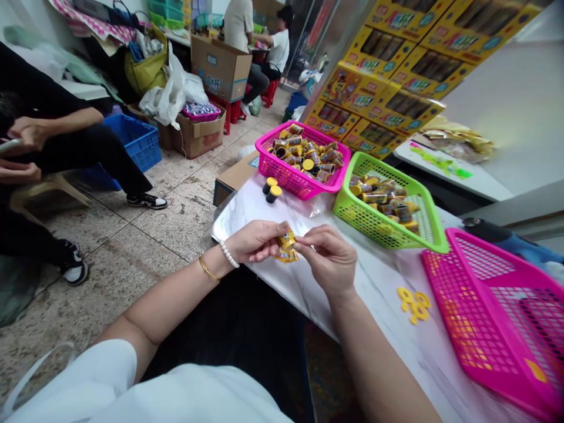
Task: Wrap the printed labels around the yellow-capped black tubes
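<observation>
A: Entry 1, far left?
B: Seated person in black (48, 135), hands at the lap, not the wearer's. Next, 1 blue crate (137, 141) on the floor, then 1 cardboard box (199, 138).

A: Entry 2, the wearer's hands?
B: Left hand (258, 239), bead bracelet and gold bangle at the wrist, with thumb and fingers pinched on 1 small yellow-labelled container (287, 241). Right hand (329, 258) pinches the same container from the other side. It sits between both sets of fingertips, just above the near edge of the marble tabletop (379, 282). I cannot tell whether its label is loose, as it is too small.

A: Entry 3, behind the hands?
B: 2 black tubs with yellow caps (271, 189), upright on the tabletop, just in front of the heaped pink basket (291, 183). That basket is piled with like containers.

A: Entry 4?
B: Green basket (352, 211), just beside the pink one. It is partly filled, and its mesh floor is bare toward the right.

A: Entry 5?
B: A few yellow rings (414, 305) lie loose on the tabletop, near the second pink basket (476, 317). That one is almost bare, with 1 yellow scrap inside.

A: Backdrop?
B: Stacked yellow display cartons (388, 70).

A: Progress?
B: Judged from the stock, 1 piece is in hand, the green basket holds a partial lot and the pink one a full heap. I reckon far more is left than done.
</observation>
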`<state>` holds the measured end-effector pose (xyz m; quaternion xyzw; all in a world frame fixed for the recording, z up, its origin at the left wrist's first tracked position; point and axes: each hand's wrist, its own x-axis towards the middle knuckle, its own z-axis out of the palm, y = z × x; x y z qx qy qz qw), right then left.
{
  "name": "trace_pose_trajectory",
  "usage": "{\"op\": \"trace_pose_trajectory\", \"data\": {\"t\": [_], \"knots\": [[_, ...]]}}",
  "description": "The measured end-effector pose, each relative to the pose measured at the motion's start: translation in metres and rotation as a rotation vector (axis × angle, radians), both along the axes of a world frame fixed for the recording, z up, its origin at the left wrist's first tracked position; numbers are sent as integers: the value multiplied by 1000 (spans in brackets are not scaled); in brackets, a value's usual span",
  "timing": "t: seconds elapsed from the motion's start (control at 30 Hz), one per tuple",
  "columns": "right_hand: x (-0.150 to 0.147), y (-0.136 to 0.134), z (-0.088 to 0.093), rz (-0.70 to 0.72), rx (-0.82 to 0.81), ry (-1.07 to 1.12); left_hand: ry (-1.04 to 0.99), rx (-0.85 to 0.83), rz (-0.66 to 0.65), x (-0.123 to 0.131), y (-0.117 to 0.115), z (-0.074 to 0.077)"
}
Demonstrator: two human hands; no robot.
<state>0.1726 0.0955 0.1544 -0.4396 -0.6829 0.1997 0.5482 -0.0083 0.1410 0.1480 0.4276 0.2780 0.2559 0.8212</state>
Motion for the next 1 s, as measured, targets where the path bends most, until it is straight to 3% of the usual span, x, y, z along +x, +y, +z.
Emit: {"op": "trace_pose_trajectory", "data": {"t": [0.2, 0.3, 0.37, 0.47, 0.57, 0.6, 0.67, 0.8, 0.9, 1.0], "knots": [[-3, -1, -6, 128, -110, -64, 31, 2, 24, 6, 1, 0], [-5, -5, -9, 86, -135, -94, -2, -31, 47, 7, 2, -2], [4, -1, -4, -15, -156, -41, -53, -83, 62, 5, 3, -4], [41, 18, 16, -299, -145, 16, -119, -110, 40, 5, 4, -8], [81, 39, 40, -524, -136, -131, -138, -80, 39, 8, 3, -12], [88, 42, 45, -519, -159, -191, -132, -82, 49, 10, 3, -12], [87, 42, 47, -366, -224, -274, -118, -113, 86, 12, 2, -12], [45, 27, 21, 62, -286, -464, -110, -168, 114, 10, 3, -5], [14, 24, -6, 93, -193, -589, -65, -137, 101, 8, 3, 0], [2, 28, -19, 69, -60, -597, 0, -88, 103, 11, 1, 2]]}}
